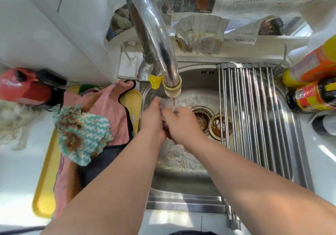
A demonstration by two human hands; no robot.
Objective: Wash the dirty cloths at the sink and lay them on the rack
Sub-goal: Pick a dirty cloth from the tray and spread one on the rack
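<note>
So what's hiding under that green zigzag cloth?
The green zigzag cloth lies on a pink cloth, over a yellow tray. Anything else beneath is covered.

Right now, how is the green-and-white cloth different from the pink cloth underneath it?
The green-and-white cloth has a zigzag pattern with big brown stains; the pink cloth is plain with a black edge. The green-and-white cloth is smaller and lies crumpled on top; the pink cloth is bigger and spreads out beneath it. Both lie on the yellow tray left of the sink, out of the water.
</note>
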